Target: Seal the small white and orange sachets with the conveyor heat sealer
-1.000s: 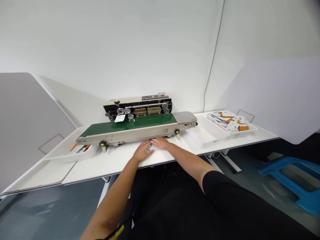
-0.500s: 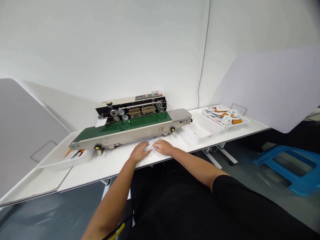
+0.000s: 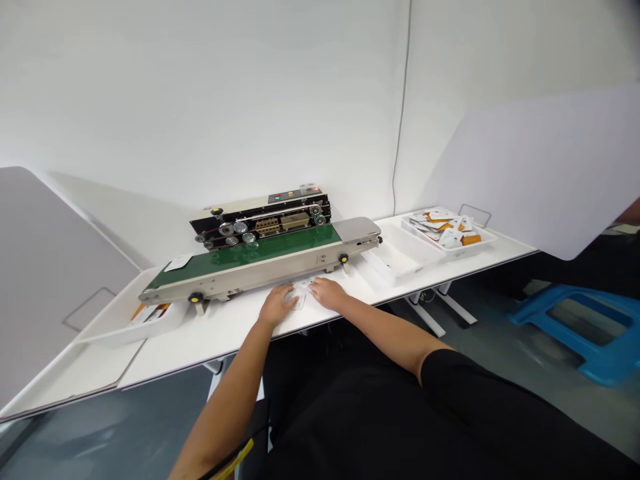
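A small flat white packet with faint print lies on the table in front of the sealing machine. My left hand grips its left side, thumb and fingers parted around the edge. On the other side, my right hand has its bent fingertips on the packet's upper right part. Fingers partly cover the packet. Just beyond my hands stands a band sealer with rollers and a lit red display. Its green belt carries another white packet near the left end.
A white bin under the belt's left end holds orange and white packets. Right of the machine are a shallow white tray and a tray piled with white and orange packets. A blue stool stands at right; part of another person shows there.
The packet on the belt has travelled left, away from the sealer's rollers. My hands stay at the packet on the table, which now looks flatter; my right fingers have shifted slightly right.
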Motion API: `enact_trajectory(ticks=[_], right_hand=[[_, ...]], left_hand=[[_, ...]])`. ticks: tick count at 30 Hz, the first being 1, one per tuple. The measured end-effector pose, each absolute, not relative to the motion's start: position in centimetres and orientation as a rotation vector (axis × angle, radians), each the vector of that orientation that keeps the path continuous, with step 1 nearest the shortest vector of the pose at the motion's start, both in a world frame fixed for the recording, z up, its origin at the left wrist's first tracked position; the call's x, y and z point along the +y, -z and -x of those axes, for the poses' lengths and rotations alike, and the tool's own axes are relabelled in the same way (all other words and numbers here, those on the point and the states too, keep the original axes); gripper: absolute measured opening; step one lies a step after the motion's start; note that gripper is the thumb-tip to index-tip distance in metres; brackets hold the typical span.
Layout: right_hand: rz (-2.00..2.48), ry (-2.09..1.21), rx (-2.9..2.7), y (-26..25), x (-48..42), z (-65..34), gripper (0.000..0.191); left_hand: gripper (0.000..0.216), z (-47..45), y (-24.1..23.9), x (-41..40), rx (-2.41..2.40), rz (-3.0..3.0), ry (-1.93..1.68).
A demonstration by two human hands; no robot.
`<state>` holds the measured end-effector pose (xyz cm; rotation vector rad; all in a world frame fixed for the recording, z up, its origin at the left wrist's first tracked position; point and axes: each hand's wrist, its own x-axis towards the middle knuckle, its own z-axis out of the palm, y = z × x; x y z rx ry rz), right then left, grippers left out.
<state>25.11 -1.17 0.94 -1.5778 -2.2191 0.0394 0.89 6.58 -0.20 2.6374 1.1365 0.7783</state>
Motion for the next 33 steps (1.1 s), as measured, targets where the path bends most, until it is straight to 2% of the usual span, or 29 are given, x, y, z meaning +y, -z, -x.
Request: enact_trajectory(ticks=[5, 9, 13, 17, 29, 33], right_hand=[[1.551, 0.103, -2.032, -1.2, -1.4, -25.5, 0.039], [1.295, 0.045, -2.003, -0.8, -1.0, -25.7, 0.040], [1.117, -0.085, -2.025, -0.1, -0.3, -25.4, 0.034], [1.129, -0.208, -1.968, 0.1, 0.1, -25.1, 0.031], [1.183, -0.397, -1.993, -1.4, -1.0, -25.1, 0.032], [1.286, -0.506, -2.157, -3.3, -0.8, -25.1, 0.020]], left_hand=[[0.056, -0.6, -0.9, 5.7, 1.084, -2.593, -0.858], [0.062, -0.3, -1.6, 4.5, 0.954, -2.529, -0.886], [0.049, 0.1, -1.5, 4.1, 0.980, -2.402, -0.892], [0.037, 0.2, -1.3, 4.4, 1.017, -2.204, -0.972], [0.035, 0.0, -0.8, 4.5, 0.969, -1.983, -0.953], [0.040, 0.0, -1.0, 4.5, 0.940, -1.995, -0.961]])
